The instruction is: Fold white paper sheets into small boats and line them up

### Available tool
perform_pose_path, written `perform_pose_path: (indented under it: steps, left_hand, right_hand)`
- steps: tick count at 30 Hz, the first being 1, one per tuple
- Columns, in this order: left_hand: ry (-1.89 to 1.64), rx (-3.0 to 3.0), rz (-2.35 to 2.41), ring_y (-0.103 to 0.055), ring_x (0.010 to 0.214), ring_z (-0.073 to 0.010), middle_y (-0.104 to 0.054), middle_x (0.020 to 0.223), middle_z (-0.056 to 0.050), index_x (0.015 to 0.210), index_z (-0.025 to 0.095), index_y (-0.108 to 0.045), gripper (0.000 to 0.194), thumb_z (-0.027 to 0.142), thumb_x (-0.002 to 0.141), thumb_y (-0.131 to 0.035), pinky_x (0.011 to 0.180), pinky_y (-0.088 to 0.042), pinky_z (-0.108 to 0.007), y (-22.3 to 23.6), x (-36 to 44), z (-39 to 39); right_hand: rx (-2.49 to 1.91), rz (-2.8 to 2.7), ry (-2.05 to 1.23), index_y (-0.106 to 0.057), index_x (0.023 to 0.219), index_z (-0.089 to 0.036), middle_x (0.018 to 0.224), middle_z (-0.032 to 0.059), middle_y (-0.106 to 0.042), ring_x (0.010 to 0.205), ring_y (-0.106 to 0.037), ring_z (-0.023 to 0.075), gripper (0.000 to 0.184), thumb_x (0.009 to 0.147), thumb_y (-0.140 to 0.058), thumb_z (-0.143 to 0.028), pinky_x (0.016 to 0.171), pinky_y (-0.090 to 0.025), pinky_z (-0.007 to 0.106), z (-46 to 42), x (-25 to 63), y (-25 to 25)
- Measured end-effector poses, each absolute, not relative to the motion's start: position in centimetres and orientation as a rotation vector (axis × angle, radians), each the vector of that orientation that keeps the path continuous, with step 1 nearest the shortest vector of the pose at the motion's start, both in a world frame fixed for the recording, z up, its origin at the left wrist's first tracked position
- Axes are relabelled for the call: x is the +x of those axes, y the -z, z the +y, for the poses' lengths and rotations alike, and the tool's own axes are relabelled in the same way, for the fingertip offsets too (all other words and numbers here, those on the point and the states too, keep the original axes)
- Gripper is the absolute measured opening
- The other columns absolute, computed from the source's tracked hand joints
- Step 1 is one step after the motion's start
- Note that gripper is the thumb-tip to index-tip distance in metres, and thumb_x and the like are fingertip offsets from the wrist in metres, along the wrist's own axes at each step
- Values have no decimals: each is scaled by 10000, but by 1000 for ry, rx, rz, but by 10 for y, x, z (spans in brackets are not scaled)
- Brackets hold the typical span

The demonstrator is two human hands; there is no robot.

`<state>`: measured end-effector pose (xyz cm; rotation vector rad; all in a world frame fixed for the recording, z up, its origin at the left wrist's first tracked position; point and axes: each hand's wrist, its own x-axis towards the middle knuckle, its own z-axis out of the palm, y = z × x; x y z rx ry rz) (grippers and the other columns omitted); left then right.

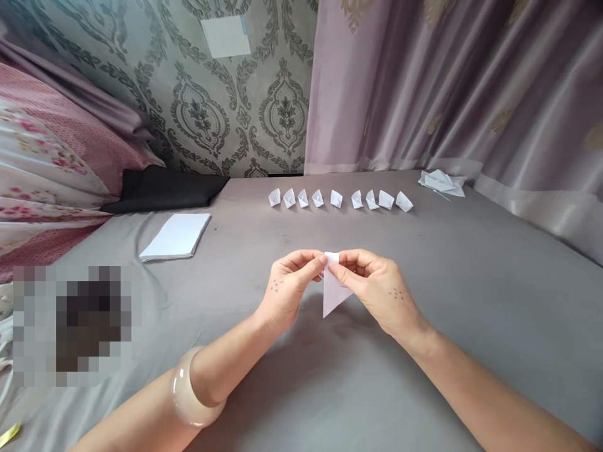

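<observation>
A folded piece of white paper [333, 299] is held up above the grey sheet, its lower end coming to a point. My left hand [293, 282] pinches its upper left edge between thumb and fingers. On the other side, my right hand [377, 285] grips the upper right part, with the thumb lying across the front. Both hands partly cover the paper, so its full shape is hidden. Beyond them stands a row of several small folded white paper boats [336, 199].
A stack of white paper [176, 236] lies at the left, in front of a folded black cloth [169, 188]. Crumpled white papers [441, 182] rest at the far right by the curtain [424, 88]. The grey sheet [235, 376] carries everything. A yellow object [9, 434] shows at bottom left.
</observation>
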<state>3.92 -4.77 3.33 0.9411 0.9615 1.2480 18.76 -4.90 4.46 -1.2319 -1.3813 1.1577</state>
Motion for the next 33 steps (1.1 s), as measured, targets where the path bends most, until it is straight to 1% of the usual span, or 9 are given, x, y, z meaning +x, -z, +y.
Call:
perform_pose_path:
  steps: [8,16,18,22,26,30,33]
  left_hand:
    - [-1209,901,1025,-457,641,-94,-513,620,15,649,151,-624,143,247,746,-669,665,-381,-241,-33,39,-47]
    - [-1179,911,1060,-473,625,-96,-525,594,16,624,149,-619,147,249,721,-669,668,-390,-244,-32,37,-45]
    - [-1180,907,1066,-477,625,-95,-534,591,15,616,149,-620,139,237,708,-674,668,-393,-240,-32,36,-44]
    - [-1169,898,1079,-478,624,-93,-547,595,12,631,150,-638,118,234,704,-678,661,-395,-232,-30,35,-43]
    - [-1156,877,1074,-476,623,-87,-542,612,10,652,148,-647,136,259,724,-680,654,-395,-226,-24,35,-42]
    - [-1139,821,1028,-492,638,-84,-566,683,-9,719,131,-670,158,287,738,-686,657,-406,-224,-18,33,-38]
    - [-1124,751,974,-537,689,-105,-592,728,-35,763,115,-681,161,270,725,-700,692,-432,-238,-16,33,-36]
  right_hand:
    - [-1240,-1382,-1098,-708,803,-185,741,22,-701,655,-633,140,199,770,-689,-380,591,-497,238,-53,181,-47]
    - [-1211,-1525,-845,-725,797,-199,803,14,-684,654,-608,119,87,787,-674,-269,579,-485,231,-54,180,-40]
    - [-1164,-1594,-723,-725,807,-202,797,8,-674,662,-598,112,74,803,-653,-218,585,-476,230,-54,180,-38]
    - [-1081,-1748,-427,-719,864,-196,781,10,-644,676,-574,109,135,837,-600,-137,612,-470,237,-55,179,-32]
    - [-1082,-1922,-84,-703,925,-179,812,38,-641,746,-573,140,198,869,-538,-86,670,-475,263,-58,179,-28]
    - [-1135,-2184,286,-658,1071,-151,857,65,-641,767,-563,173,293,885,-463,-38,647,-462,291,-60,179,-28]
    - [-1165,-2319,518,-644,1078,-122,869,85,-638,790,-562,191,305,886,-434,-14,645,-459,311,-62,176,-27]
